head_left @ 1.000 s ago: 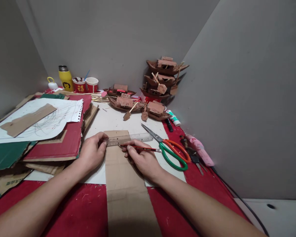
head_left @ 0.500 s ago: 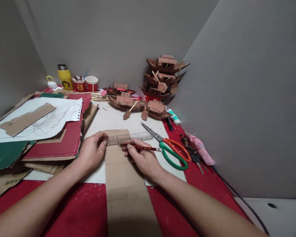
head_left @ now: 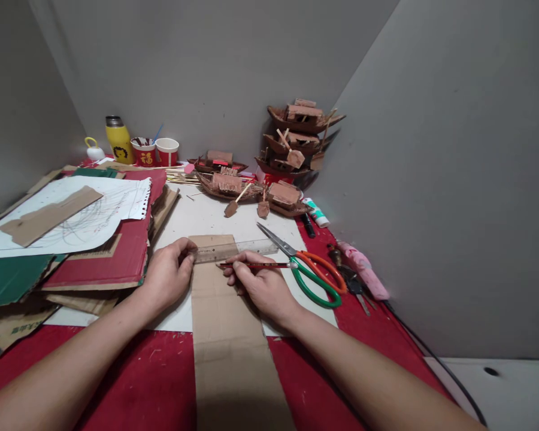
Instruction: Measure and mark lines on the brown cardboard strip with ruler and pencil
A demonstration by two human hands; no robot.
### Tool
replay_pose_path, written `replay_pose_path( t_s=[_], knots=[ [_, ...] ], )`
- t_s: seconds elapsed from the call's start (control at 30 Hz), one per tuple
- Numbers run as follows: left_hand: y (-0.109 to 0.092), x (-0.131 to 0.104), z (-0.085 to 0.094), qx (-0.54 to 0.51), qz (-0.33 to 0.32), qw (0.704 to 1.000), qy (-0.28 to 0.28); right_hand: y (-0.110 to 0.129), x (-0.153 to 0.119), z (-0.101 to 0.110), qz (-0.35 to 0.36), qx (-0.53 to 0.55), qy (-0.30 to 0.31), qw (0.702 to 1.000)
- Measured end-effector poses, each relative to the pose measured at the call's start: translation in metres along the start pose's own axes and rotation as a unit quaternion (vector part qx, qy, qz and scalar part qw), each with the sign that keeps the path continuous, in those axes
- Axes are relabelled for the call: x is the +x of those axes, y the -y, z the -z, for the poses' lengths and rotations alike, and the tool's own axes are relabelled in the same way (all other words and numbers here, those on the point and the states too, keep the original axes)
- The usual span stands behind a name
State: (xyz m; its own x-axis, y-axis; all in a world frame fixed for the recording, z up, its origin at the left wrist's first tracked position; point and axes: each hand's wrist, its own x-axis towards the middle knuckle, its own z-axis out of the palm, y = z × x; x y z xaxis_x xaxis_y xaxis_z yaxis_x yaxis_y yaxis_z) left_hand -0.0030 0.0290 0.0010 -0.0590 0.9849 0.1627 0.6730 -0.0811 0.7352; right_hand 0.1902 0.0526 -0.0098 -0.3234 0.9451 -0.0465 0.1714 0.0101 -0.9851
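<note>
A long cardboard strip runs from the bottom edge up to the middle of the view. Across its far end lies a clear ruler. My left hand pinches the ruler's left end, thumb and fingers closed on it. Between the fingers of my right hand is a dark red pencil, its tip on the cardboard by the ruler's near edge. Scissors with one orange and one green handle lie right of the ruler, near the pencil's back end.
Brown model boats stand at the back, several stacked at right. Cardboard sheets and drawn-on paper are piled at left. Behind them are a yellow bottle and paper cups. A pink tool with a cable lies at right.
The pencil has tilted a little flatter in my right hand, its tip slightly lower and further left. My left hand and the ruler look unmoved.
</note>
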Motion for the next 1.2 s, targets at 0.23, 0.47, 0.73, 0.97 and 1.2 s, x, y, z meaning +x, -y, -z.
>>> replay_pose_path(
  t_s=[0.23,0.47,0.73,0.97,1.2],
  knots=[
    [-0.001,0.0,0.0,0.002,0.005,1.0,0.001,0.002,0.0,-0.001,-0.01,0.017,0.004,1.0],
    [-0.002,-0.001,-0.002,-0.112,0.044,0.993,-0.019,0.014,-0.008,0.01,0.034,0.088,-0.021,0.995],
    [-0.018,-0.013,-0.011,-0.404,0.139,0.904,-0.021,0.012,-0.007,0.016,0.085,0.094,-0.113,0.985],
    [-0.034,-0.037,-0.022,-0.433,0.099,0.895,0.04,0.003,-0.003,0.01,0.039,0.175,-0.063,0.982],
    [-0.038,-0.057,-0.021,-0.104,-0.083,0.985,0.106,0.018,0.001,0.026,0.097,0.2,-0.104,0.969]
  ],
)
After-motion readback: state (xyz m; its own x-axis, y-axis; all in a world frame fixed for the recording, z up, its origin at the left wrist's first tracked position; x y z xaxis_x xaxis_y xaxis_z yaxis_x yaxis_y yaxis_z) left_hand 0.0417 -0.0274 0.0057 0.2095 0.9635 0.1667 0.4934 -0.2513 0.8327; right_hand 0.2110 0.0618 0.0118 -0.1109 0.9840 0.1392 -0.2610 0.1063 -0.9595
